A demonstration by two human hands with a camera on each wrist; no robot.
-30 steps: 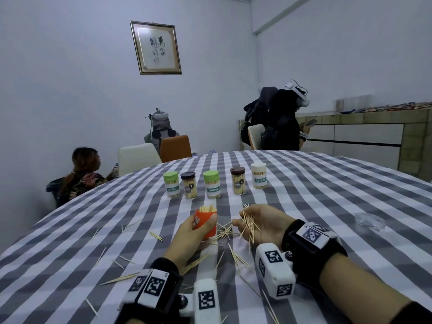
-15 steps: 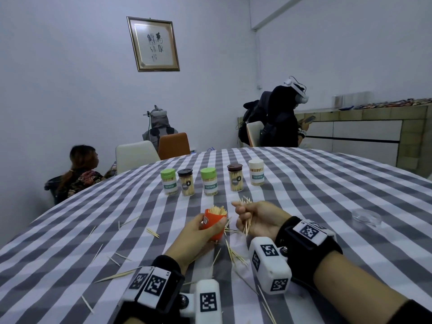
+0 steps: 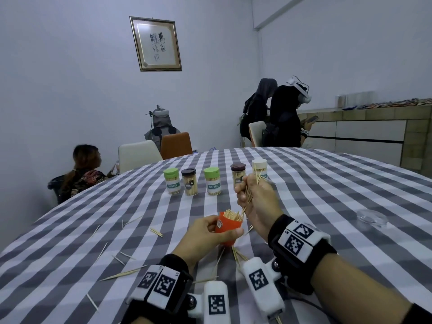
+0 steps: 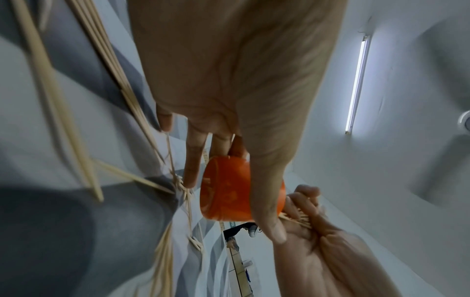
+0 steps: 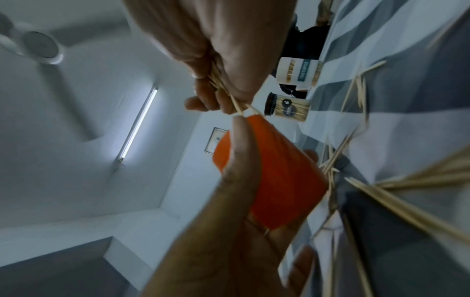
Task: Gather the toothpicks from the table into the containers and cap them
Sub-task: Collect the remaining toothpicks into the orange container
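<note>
Pale grey-white walls (image 3: 70, 66). Framed calligraphy picture (image 3: 156, 43) on far wall. White chair (image 3: 138, 154) and orange chair (image 3: 175, 145) beyond tabletop's far edge. Long low cabinet (image 3: 364, 134) along right wall. Tube light (image 4: 357, 80) and ceiling fan (image 5: 38, 48) overhead.

home dining room, checked tablecloth (image 3: 327, 195), chairs (image 3: 138, 153), framed picture (image 3: 156, 43)

Dim, bluish light from a ceiling tube (image 4: 356, 84); wrist views blurred, edges warped.
</note>
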